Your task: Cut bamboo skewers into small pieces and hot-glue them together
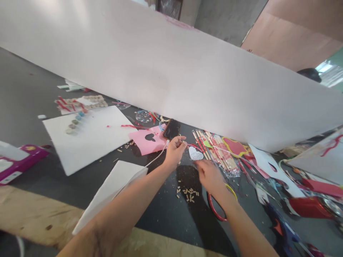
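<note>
My left hand [174,152] is held over the middle of the dark table, thumb and fingers pinched together. Whatever is between the fingertips is too small to make out. Just beyond it lies a phone [172,129] with a dark screen, on the edge of a pink paper [142,141] with a cut-out hole. My right hand [210,176] is lower and to the right, blurred, its fingers bent downward beside a white paper heart [195,154]. Under the right wrist is a red and yellow loop [214,208], like scissor handles. Small cut stick pieces [189,194] lie between my forearms.
A white board [91,139] lies at left, with small paint pots [75,122] on it. Packed wooden sticks [218,150] lie right of centre. A blue glue gun [281,225] and a red object [311,207] are at right. A tall white panel [171,71] stands behind.
</note>
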Tool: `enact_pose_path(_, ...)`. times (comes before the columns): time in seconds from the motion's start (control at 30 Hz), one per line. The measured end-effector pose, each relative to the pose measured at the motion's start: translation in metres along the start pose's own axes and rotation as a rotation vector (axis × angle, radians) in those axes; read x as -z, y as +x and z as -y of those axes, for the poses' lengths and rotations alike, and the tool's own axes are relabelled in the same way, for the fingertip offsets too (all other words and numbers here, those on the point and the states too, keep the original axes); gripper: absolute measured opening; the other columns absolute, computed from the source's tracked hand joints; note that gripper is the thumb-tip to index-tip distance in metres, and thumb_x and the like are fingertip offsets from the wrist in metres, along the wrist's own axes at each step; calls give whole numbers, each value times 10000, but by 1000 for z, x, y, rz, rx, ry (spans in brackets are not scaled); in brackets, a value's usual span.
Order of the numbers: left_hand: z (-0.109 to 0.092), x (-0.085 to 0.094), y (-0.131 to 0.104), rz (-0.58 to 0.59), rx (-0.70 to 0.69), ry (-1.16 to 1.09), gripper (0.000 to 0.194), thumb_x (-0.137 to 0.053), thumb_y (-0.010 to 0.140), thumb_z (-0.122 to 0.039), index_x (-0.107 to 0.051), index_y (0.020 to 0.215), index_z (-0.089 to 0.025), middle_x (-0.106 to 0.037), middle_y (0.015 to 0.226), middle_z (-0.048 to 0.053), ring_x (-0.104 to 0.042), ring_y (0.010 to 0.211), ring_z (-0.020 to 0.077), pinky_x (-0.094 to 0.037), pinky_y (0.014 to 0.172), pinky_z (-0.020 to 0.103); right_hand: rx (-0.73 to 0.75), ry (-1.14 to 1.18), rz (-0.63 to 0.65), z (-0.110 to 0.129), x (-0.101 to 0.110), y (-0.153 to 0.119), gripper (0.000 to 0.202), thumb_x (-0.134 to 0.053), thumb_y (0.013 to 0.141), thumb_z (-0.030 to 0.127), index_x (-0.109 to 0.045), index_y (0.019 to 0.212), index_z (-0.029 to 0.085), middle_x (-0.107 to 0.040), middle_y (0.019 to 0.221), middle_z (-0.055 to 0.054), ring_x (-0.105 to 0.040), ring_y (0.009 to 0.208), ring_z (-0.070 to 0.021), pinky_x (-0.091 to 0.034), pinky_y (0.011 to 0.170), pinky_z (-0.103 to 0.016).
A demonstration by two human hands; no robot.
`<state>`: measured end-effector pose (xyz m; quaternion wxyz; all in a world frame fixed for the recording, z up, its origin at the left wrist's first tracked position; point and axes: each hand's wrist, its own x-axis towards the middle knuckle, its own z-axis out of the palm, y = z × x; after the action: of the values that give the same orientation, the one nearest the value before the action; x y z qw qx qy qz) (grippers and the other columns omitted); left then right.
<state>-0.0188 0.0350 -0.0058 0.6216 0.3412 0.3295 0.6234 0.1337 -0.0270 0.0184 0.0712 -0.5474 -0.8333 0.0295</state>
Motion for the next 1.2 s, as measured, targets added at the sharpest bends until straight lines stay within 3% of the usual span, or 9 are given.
enact_pose_path(0.13, -19, 3, 4, 92, 96, -204, 165, -612, 743, -230, -546, 878, -163, -538, 607, -39, -404, 442, 42, -340, 477, 182, 283, 58, 115, 56, -5, -17, 328, -472, 802, 47, -629, 1046, 201, -636, 1049, -36, -482, 1014, -179, -384, 916, -301)
enact_pose_path(0.3, -58, -2, -3, 192, 113, -377, 80, -545, 809, -207, -599, 863, -179, -511, 634, -38, -405, 463, 28, -372, 503, 173, 440, 72, 152, 95, -13, -17, 444, -483, 813, 122, -500, 1246, 218, -519, 1295, -33, -329, 1204, -258, -330, 944, -393)
enact_pose_path(0.43, -86, -7, -12, 247, 107, -505, 172, -465, 858, -170, -634, 833, -187, -504, 614, -30, -388, 448, 36, -382, 497, 185, 561, 26, 201, 116, -20, -10, 285, -471, 855, 193, -557, 1120, 254, -599, 1155, -15, -351, 1166, -264, -319, 904, -421)
enact_pose_path(0.77, -145, -4, -26, 305, -108, -558, 199, -438, 885, -170, -634, 861, -199, -502, 609, -33, -418, 441, 23, -397, 476, 157, 539, 19, 173, 150, -39, -16, 158, -486, 859, 235, -556, 1000, 246, -607, 1094, -18, -341, 1165, -277, -283, 913, -535)
enact_pose_path(0.83, -152, -4, -24, 370, -118, -425, 157, -472, 860, -164, -625, 859, -199, -534, 640, -28, -435, 451, 27, -400, 486, 168, 520, 24, 158, 152, -39, -17, 197, -475, 869, 247, -532, 1057, 254, -591, 1142, -22, -361, 1158, -270, -310, 897, -524)
enact_pose_path(0.9, -151, -1, -21, 456, -128, -97, 108, -524, 819, -173, -613, 876, -193, -584, 721, -4, -467, 486, 43, -406, 511, 193, 499, 29, 143, 153, -40, -19, 266, -445, 887, 254, -491, 1149, 266, -548, 1233, -29, -368, 1162, -275, -334, 883, -524)
enact_pose_path(1.0, -130, 12, -18, 490, -170, 862, 165, -539, 793, -269, -595, 932, -198, -628, 831, 19, -557, 630, 102, -428, 584, 222, 461, 47, 119, 146, -37, -32, 386, -408, 909, 259, -394, 1294, 289, -431, 1381, -33, -339, 1209, -290, -367, 884, -509)
enact_pose_path(1.1, -99, 36, -23, 477, -103, 1160, 120, -615, 649, -169, -623, 769, -181, -626, 717, 13, -575, 700, 173, -413, 633, 257, 401, 79, 136, 128, -28, -58, 438, -451, 884, 254, -404, 1317, 294, -411, 1409, -24, -326, 1238, -309, -382, 909, -499)
enact_pose_path(1.2, -71, 57, -36, 482, -16, 1332, 238, -605, 612, -138, -620, 842, -199, -635, 715, -2, -584, 679, 182, -403, 618, 255, 273, 102, 100, 100, -21, -89, 456, -515, 810, 180, -504, 1257, 268, -453, 1379, -54, -348, 1241, -302, -397, 934, -470)
